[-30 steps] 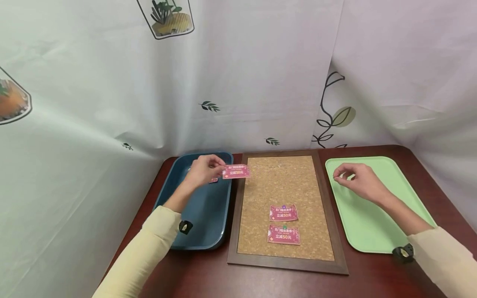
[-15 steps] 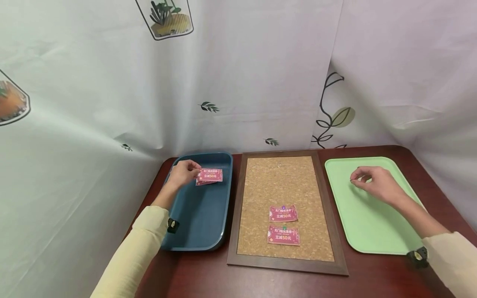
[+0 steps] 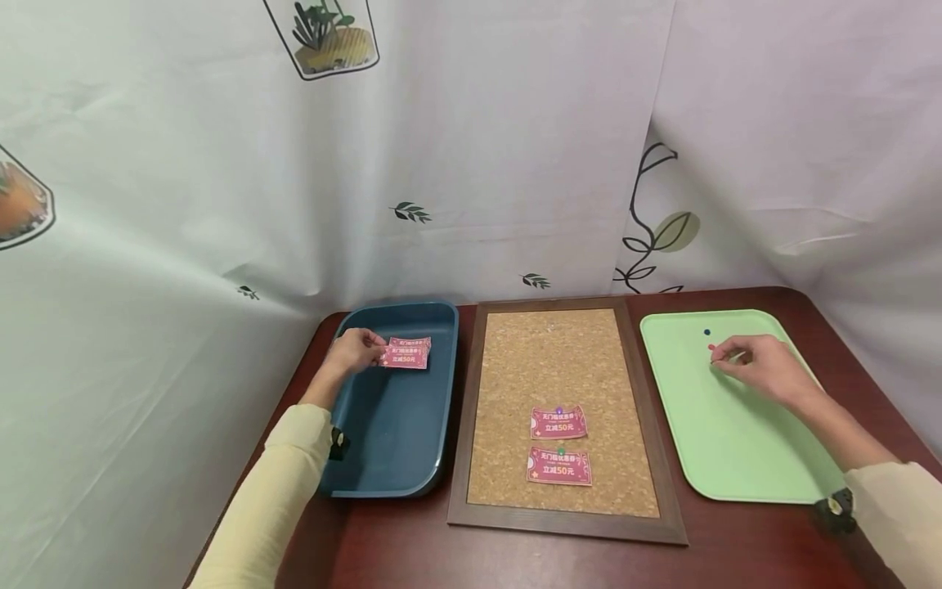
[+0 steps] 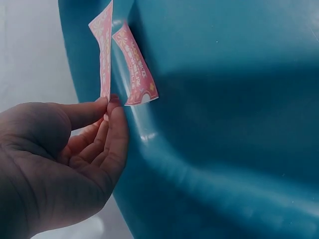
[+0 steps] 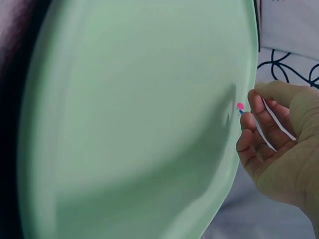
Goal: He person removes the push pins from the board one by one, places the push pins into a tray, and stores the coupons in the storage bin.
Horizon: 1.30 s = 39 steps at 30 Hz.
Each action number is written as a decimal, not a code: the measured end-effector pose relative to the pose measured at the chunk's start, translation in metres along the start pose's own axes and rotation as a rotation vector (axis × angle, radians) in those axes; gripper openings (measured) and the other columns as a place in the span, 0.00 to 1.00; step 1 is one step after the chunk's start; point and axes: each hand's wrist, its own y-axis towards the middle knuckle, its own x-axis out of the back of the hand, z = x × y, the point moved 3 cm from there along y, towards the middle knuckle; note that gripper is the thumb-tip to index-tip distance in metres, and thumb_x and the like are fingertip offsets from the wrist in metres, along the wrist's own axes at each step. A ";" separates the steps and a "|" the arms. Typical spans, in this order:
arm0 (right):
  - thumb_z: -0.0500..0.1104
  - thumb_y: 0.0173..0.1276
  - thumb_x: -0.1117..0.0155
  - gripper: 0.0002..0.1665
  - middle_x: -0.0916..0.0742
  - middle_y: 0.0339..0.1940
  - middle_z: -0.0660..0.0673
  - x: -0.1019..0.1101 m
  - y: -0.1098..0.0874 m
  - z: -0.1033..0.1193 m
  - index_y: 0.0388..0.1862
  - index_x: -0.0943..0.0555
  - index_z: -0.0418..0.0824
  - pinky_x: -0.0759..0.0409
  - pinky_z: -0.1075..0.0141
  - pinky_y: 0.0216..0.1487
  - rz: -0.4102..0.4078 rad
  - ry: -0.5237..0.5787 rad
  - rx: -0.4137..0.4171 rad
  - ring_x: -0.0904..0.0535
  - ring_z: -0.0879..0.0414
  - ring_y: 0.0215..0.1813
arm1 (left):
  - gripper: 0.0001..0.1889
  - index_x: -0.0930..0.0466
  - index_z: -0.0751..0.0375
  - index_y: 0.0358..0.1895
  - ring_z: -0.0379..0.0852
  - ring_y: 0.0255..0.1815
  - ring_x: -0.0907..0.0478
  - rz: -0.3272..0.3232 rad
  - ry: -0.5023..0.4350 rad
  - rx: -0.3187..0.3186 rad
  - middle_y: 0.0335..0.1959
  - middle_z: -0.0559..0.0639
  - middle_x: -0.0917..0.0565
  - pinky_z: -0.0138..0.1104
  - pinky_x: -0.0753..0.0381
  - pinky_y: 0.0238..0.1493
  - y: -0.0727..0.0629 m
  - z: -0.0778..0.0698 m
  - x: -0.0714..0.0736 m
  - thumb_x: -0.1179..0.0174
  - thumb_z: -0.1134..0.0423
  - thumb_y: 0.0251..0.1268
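In the head view my left hand (image 3: 355,350) pinches a pink paper coupon (image 3: 406,357) by its left edge, over the blue tray (image 3: 390,442). Another pink coupon (image 4: 137,67) lies in the tray behind it, partly covered in the head view. My right hand (image 3: 761,366) is above the green tray (image 3: 736,450), thumb and index fingertips together. They appear to pinch a small push pin, almost wholly hidden, with only a dark speck showing. Just beyond those fingertips lie a red push pin (image 3: 711,348) and a blue push pin (image 3: 707,332).
Between the trays lies a wood-framed cork board (image 3: 515,360). Two coupons are pinned low on it, one under a purple push pin (image 3: 558,411), the other under a green push pin (image 3: 562,451). A patterned white curtain (image 3: 471,164) hangs behind the dark red table (image 3: 412,548).
My left hand has carried the coupon left from the cork board's edge and lowered it into the blue tray. My right hand has moved right over the green tray, uncovering the blue and red pins.
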 end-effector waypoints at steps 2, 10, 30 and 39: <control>0.33 0.69 0.26 0.04 0.09 0.36 0.40 0.000 -0.001 -0.002 0.34 0.12 0.40 0.26 0.67 0.30 0.003 -0.007 -0.010 0.23 0.70 0.30 | 0.08 0.18 0.74 0.49 0.51 0.37 0.15 0.006 -0.009 -0.004 0.40 0.63 0.14 0.38 0.18 0.37 0.000 0.001 -0.002 0.41 0.69 0.79; 0.35 0.69 0.26 0.03 0.10 0.34 0.43 0.000 -0.001 -0.005 0.34 0.12 0.41 0.26 0.67 0.30 0.007 -0.029 -0.027 0.23 0.70 0.31 | 0.06 0.17 0.71 0.46 0.49 0.36 0.17 0.005 0.002 0.033 0.38 0.61 0.14 0.39 0.17 0.40 0.005 0.007 -0.007 0.40 0.69 0.79; 0.36 0.70 0.28 0.03 0.08 0.41 0.35 0.000 0.006 -0.011 0.35 0.11 0.39 0.25 0.67 0.31 0.007 -0.058 -0.052 0.16 0.56 0.33 | 0.05 0.16 0.65 0.45 0.49 0.37 0.16 -0.017 0.073 0.079 0.39 0.58 0.11 0.42 0.18 0.41 0.011 0.013 -0.015 0.37 0.65 0.78; 0.38 0.70 0.27 0.03 0.07 0.40 0.38 -0.001 0.008 -0.015 0.35 0.11 0.40 0.24 0.67 0.33 0.018 -0.079 -0.056 0.13 0.50 0.36 | 0.08 0.16 0.65 0.46 0.50 0.36 0.17 -0.059 0.093 0.095 0.40 0.59 0.11 0.41 0.19 0.39 0.009 0.013 -0.014 0.35 0.61 0.78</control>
